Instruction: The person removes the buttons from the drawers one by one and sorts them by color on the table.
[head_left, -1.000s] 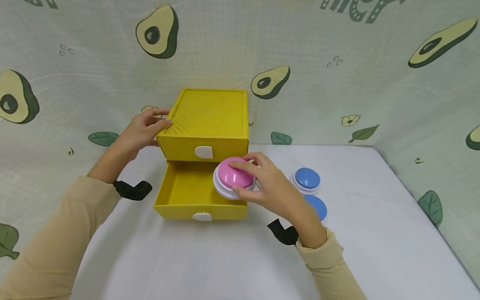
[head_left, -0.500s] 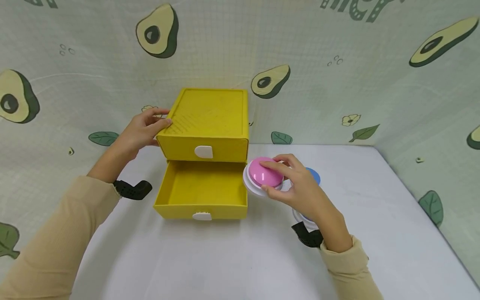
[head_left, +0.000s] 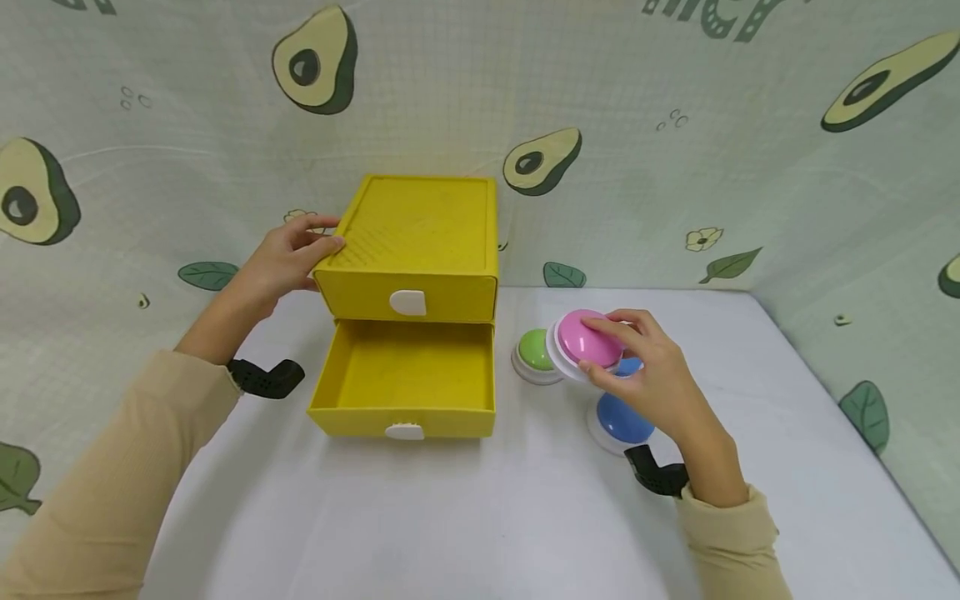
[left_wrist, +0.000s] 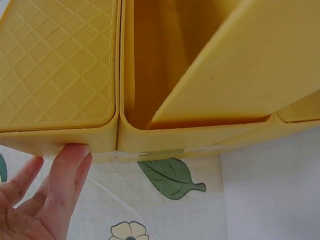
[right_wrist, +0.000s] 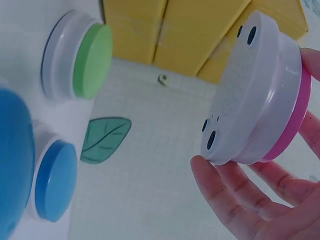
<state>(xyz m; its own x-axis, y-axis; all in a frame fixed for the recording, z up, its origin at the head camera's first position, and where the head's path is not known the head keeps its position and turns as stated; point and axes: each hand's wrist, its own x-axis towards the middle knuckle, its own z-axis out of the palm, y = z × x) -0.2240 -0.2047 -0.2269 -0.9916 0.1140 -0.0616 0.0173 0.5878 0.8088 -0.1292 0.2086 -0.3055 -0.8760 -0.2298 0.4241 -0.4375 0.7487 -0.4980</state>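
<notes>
My right hand [head_left: 663, 379] holds a pink push button [head_left: 588, 337] with a white base by its edge, above the table right of the drawer unit. In the right wrist view its speckled white underside [right_wrist: 232, 95] shows dark round feet. My left hand [head_left: 281, 262] rests at the upper left side of a yellow two-drawer unit [head_left: 416, 225], fingertips touching the top edge. The left wrist view shows those fingers [left_wrist: 65, 170] fairly straight against the casing. The lower drawer [head_left: 450, 422] is pulled out, with nothing in it; the upper drawer [head_left: 367, 296] is closed.
On the table stand a green button [head_left: 535, 350] beside the unit, a near blue button [head_left: 625, 419], and another blue button [head_left: 628, 365] partly hidden behind the pink one. An avocado-print cloth [head_left: 427, 92] hangs behind the white table [head_left: 480, 517].
My right hand has carried the pink button rightward from over the open drawer to above the other buttons, and the green button has come into view. My left hand has stayed put.
</notes>
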